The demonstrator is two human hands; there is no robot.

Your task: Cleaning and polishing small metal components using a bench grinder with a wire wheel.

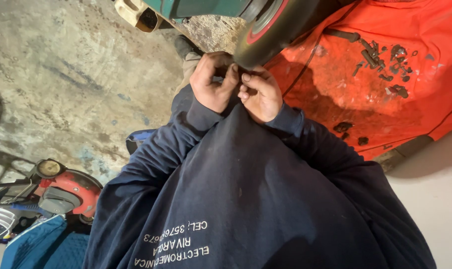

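My left hand [213,79] and my right hand [259,94] are close together just under a black tyre with a red stripe [270,25]. Both hands have their fingers curled in, pinching something small and dark between them that I cannot make out. The fingertips touch near the tyre's lower edge. My dark blue sleeves and sweatshirt [246,199] fill the lower middle of the view.
An orange cloth [385,99] lies to the right, carrying several dark bolts and small parts [383,62]. The floor [76,74] is stained concrete. A red machine with a round gauge [61,189] stands at the lower left. A green vehicle body [196,7] sits at the top.
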